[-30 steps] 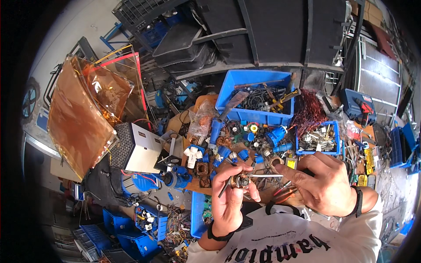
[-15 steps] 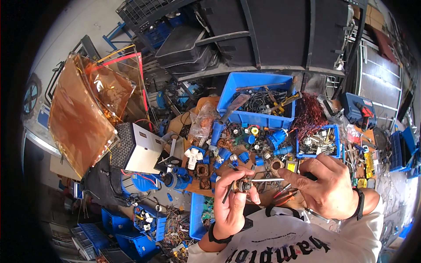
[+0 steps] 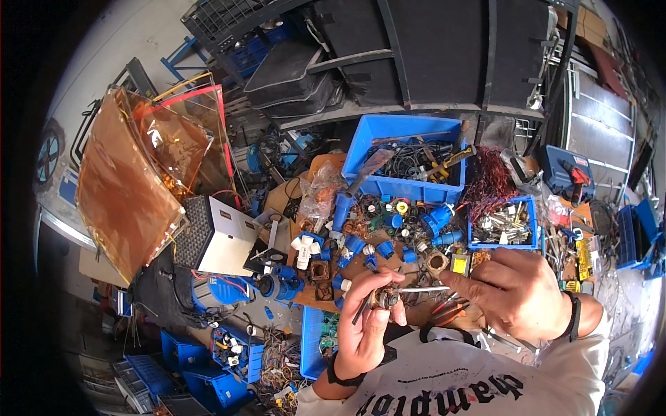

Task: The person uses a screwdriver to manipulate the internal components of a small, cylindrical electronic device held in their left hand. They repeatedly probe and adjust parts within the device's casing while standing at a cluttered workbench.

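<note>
My left hand (image 3: 366, 331) is curled round a small round metal assembly (image 3: 387, 299), with a short dark piece angled down beside it. My right hand (image 3: 520, 298) grips a slim light metal tool (image 3: 420, 289), index finger extended along it and the other fingers bent. The tool reaches across horizontally to the assembly; whether its tip is inside or just touching is hard to tell. Below the hands' work are scattered blue fittings, a brown square ring-shaped part (image 3: 437, 263) and orange-handled pliers (image 3: 447, 312).
A large blue bin (image 3: 402, 184) of cables and tools, a smaller bin of metal pieces (image 3: 499, 225), red wire bundle (image 3: 489, 177), drill (image 3: 579, 177) on a case, white-and-patterned box (image 3: 229, 239), brown film panels (image 3: 128, 187) at left, blue crates (image 3: 211, 385) low left.
Over the last second both hands, with the held part and tool, have shifted slightly down, the right one also a little rightward. Both grips look the same.
</note>
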`<state>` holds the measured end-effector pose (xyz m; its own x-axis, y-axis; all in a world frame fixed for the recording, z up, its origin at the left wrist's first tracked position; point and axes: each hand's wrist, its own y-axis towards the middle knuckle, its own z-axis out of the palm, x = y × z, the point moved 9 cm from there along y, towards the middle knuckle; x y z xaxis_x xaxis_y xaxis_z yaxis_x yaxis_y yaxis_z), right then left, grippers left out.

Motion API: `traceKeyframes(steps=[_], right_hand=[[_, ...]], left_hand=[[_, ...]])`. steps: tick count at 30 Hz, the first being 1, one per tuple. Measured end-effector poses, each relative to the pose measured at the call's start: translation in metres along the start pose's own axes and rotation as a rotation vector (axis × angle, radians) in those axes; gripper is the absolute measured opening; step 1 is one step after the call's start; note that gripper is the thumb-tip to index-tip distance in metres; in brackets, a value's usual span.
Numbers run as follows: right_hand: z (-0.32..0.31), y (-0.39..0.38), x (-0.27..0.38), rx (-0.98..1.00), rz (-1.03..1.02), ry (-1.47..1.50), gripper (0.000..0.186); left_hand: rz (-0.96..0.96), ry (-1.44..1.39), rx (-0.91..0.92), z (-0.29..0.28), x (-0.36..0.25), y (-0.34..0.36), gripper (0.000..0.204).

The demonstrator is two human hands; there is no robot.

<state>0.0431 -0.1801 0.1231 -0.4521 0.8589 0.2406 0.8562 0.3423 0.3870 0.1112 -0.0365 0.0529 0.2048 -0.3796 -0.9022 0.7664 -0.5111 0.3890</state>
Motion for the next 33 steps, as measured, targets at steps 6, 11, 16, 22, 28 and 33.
traceKeyframes(steps=[6, 11, 16, 22, 28, 33], right_hand=[[0.003, 0.000, -0.009, 0.013, -0.051, 0.116, 0.056], [0.004, 0.002, -0.012, 0.011, -0.063, 0.199, 0.055], [0.011, 0.004, -0.023, -0.009, -0.034, 0.349, 0.055], [0.011, 0.004, -0.024, -0.067, -0.039, 0.315, 0.055], [-0.001, -0.001, -0.011, -0.092, -0.032, 0.014, 0.057], [0.000, -0.003, -0.007, -0.076, -0.031, -0.013, 0.058]], left_hand=[[-0.076, -0.135, 0.057, 0.001, 0.005, -0.002, 0.040], [-0.143, -0.271, 0.090, 0.002, 0.007, -0.004, 0.040], [-0.202, -0.385, 0.119, 0.003, 0.012, -0.006, 0.042], [-0.222, -0.435, 0.109, 0.002, 0.014, -0.004, 0.044], [-0.180, -0.391, 0.071, 0.001, 0.011, -0.002, 0.044], [-0.170, -0.389, 0.059, 0.001, 0.012, -0.002, 0.043]])
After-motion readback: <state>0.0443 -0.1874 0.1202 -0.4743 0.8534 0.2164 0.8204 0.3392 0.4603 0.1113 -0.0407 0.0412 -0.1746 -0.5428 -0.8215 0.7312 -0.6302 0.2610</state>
